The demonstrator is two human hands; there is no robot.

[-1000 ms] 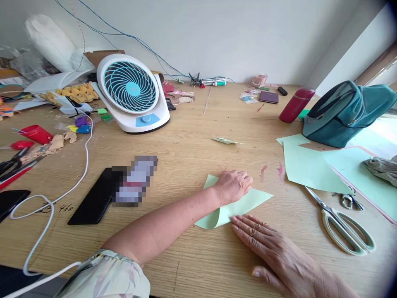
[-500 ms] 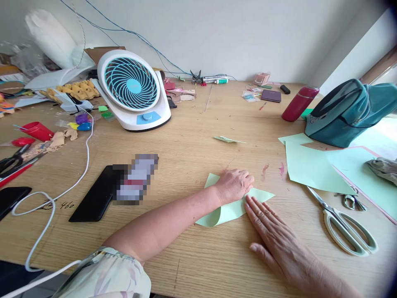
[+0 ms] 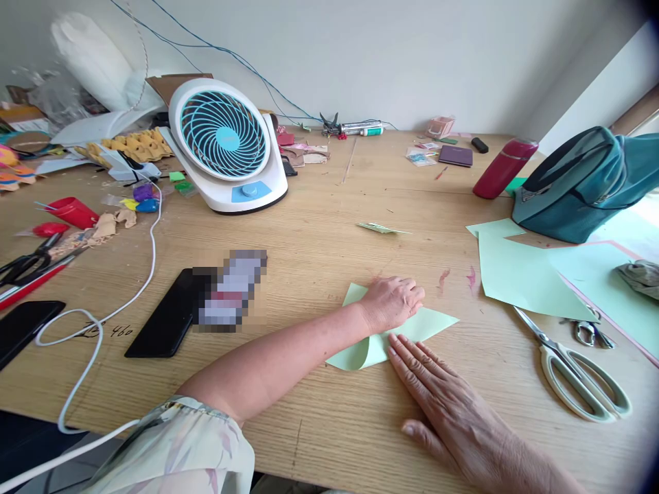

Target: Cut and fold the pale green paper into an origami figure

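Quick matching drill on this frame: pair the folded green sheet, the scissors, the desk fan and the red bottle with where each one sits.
Things:
1. folded green sheet
2. scissors
3. desk fan
4. red bottle

Places:
A. lying beside the teal bag
B. under both hands, left hand and right hand
C. upright at the far left of the table, near the wall
D. flat at the near right, below the large green paper

Pairs: 1-B, 2-D, 3-C, 4-A

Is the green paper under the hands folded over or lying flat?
Folded over: the green paper curls into a rounded, uncreased bend at its near left corner, with the left hand pressing on top and the right hand at its near edge.
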